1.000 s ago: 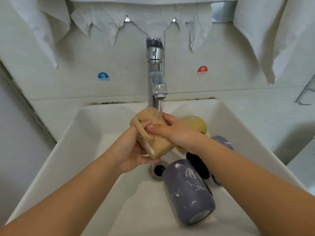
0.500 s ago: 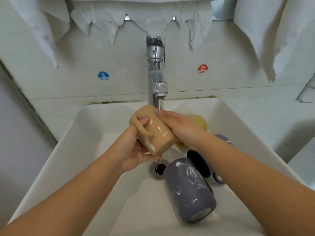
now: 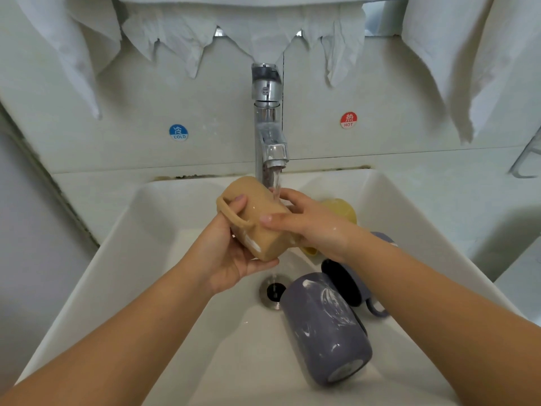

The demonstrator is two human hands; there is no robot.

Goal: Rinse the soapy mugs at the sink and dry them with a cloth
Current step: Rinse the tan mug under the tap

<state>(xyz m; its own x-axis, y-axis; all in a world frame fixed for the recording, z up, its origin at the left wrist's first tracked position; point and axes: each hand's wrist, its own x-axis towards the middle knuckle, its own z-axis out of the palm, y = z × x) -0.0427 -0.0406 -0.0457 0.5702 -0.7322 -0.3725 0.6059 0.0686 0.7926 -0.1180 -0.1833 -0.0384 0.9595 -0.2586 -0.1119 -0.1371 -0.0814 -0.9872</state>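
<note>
A tan mug (image 3: pixel 257 222) lies tilted under the running tap (image 3: pixel 268 136), its handle up and to the left. My left hand (image 3: pixel 231 253) grips it from below, thumb through the handle. My right hand (image 3: pixel 310 222) lies over the mug's right side with fingers spread, water hitting near its fingertips. A purple mug (image 3: pixel 325 326) streaked with soap lies on its side in the white sink (image 3: pixel 164 259). A second purple mug (image 3: pixel 351 281) and a yellow mug (image 3: pixel 341 210) lie behind my right forearm, partly hidden.
The drain (image 3: pixel 273 291) sits in the middle of the basin, just left of the purple mug. White cloths (image 3: pixel 450 63) hang along the wall above the sink. Cold and hot stickers flank the tap. A metal rack edge (image 3: pixel 527 159) shows at far right.
My right hand has slid over the tan mug's side and its fingers have spread. The mug stays under the stream in my left hand.
</note>
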